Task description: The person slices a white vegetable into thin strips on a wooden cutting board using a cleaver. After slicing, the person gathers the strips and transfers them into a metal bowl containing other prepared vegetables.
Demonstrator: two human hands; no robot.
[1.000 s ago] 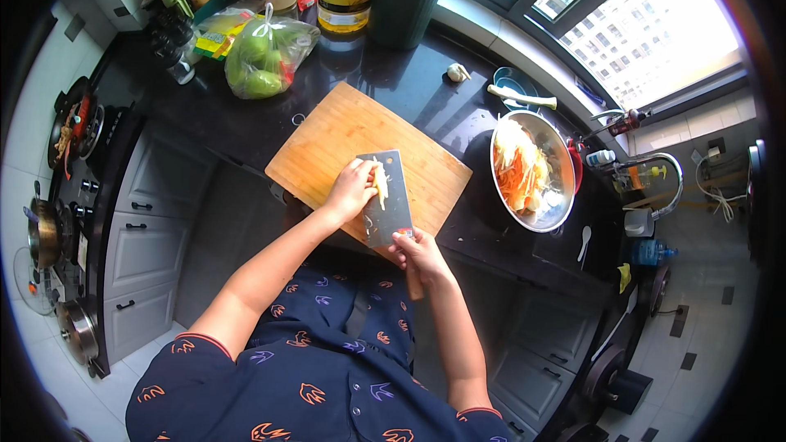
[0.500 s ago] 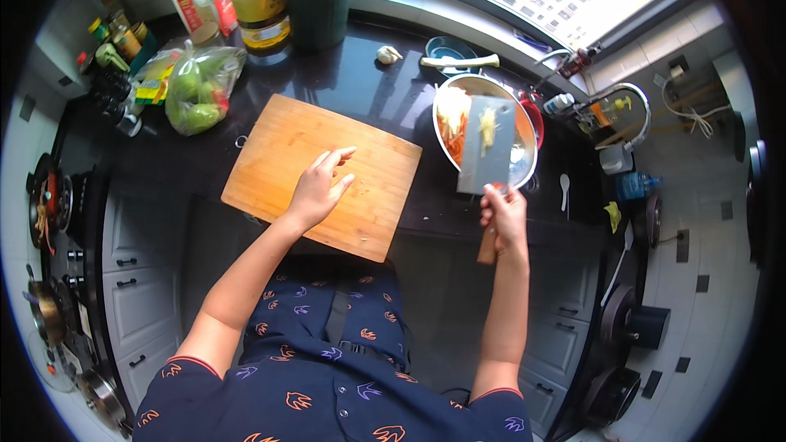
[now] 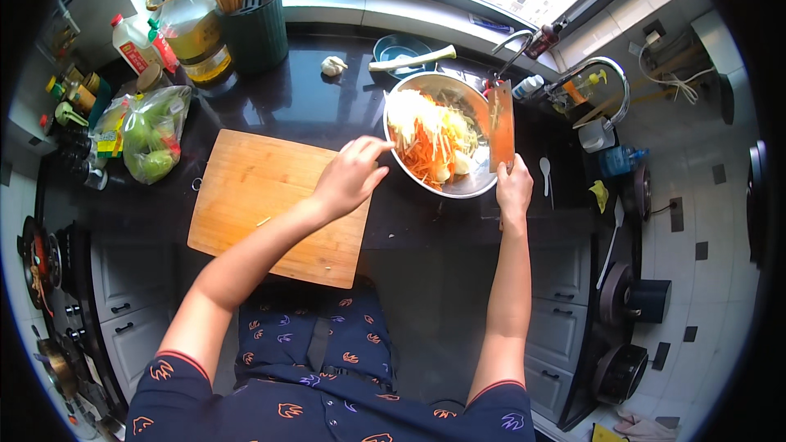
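Note:
My right hand (image 3: 513,189) grips a cleaver (image 3: 501,127) by its handle. Its broad blade is turned nearly edge-on at the right rim of a metal bowl (image 3: 477,190), with a few pale shreds on it. Inside lie orange shreds like carrot (image 3: 422,160), pale yellow shreds (image 3: 446,127) and whitish lumps (image 3: 463,164). My left hand (image 3: 352,178), empty with thumb and fingers apart, is over the right edge of a wooden cutting board (image 3: 262,188); its fingertips are at the bowl's left rim. A few small pale slivers lie on the board.
Behind the bowl, a long pale stalk (image 3: 412,59) rests across a blue-green dish (image 3: 393,47), near a garlic bulb (image 3: 333,65). Bagged green vegetables (image 3: 155,135), an oil jug (image 3: 192,33) and a utensil holder (image 3: 254,29) stand at left. A white spoon (image 3: 545,173) and faucet (image 3: 622,90) are at right.
The cleaver has shifted rightward from over the bowl to its right rim and turned, and most of the shreds on its blade are gone. My left hand has moved right, toward the bowl.

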